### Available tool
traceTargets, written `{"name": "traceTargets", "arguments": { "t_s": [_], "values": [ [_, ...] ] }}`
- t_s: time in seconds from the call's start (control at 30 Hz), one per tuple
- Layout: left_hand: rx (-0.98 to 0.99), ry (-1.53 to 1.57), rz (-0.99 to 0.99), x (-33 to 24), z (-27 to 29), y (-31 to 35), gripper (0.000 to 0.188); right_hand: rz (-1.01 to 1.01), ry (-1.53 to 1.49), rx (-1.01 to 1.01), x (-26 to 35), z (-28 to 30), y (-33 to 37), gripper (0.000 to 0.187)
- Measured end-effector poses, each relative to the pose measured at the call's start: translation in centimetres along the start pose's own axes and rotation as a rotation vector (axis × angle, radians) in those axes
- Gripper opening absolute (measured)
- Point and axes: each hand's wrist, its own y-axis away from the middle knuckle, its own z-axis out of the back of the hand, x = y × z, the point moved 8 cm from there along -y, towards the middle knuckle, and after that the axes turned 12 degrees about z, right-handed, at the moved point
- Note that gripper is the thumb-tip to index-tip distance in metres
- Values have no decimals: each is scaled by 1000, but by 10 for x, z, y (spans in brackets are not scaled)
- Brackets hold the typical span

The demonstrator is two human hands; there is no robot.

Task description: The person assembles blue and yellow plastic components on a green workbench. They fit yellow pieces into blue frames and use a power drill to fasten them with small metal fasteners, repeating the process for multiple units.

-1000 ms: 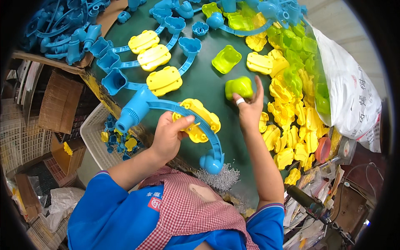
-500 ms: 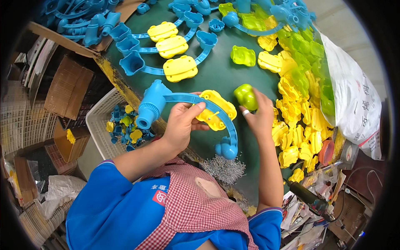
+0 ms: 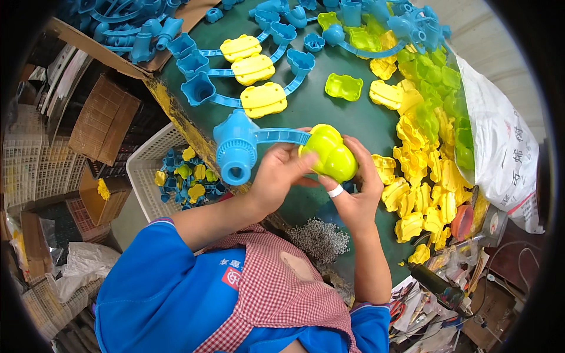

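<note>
Over the green tabletop, my left hand (image 3: 275, 179) is closed around a blue curved plastic handle (image 3: 236, 140), whose wide socket end points to the left. A rounded lime-green plastic cover (image 3: 334, 157) sits against the middle of that handle. My right hand (image 3: 362, 197), with a white band on the thumb, grips this cover from the right side. The yellow plate seen earlier on the handle is mostly hidden behind the cover. The handle's other end is largely covered by my right hand.
Blue handles with yellow plates (image 3: 263, 100) lie ahead. A lone green cover (image 3: 344, 87) is beyond my hands. Yellow plates (image 3: 412, 159) pile up at right beside a white sack (image 3: 497, 129). Small screws (image 3: 321, 240), a power screwdriver (image 3: 438, 287) and a white basket (image 3: 141, 176) are nearer.
My right hand has moved left and brought the green cover onto the yellow plate on the handle. The blue handle has turned in my left hand, its socket now facing more toward me.
</note>
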Motion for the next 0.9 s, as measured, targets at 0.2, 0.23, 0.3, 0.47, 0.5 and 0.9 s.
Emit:
{"name": "traceTargets", "arguments": {
  "t_s": [0.2,0.23,0.3,0.47,0.5,0.9],
  "values": [
    [28,37,-47,-14,4,9,48,-507,-606,2,-15,-14,8,74],
    [36,29,-53,-17,4,11,48,-440,-538,-13,-12,-10,6,71],
    [81,16,-14,-18,5,11,49,-188,-312,1,-2,-4,-1,66],
    [-154,79,472,-7,32,34,36,818,524,317,43,-26,-4,47],
    [-179,123,473,7,50,31,35,934,542,356,45,-36,-9,47],
    [-566,153,-185,-22,143,-46,40,188,783,348,-160,7,-155,35]
  ]
}}
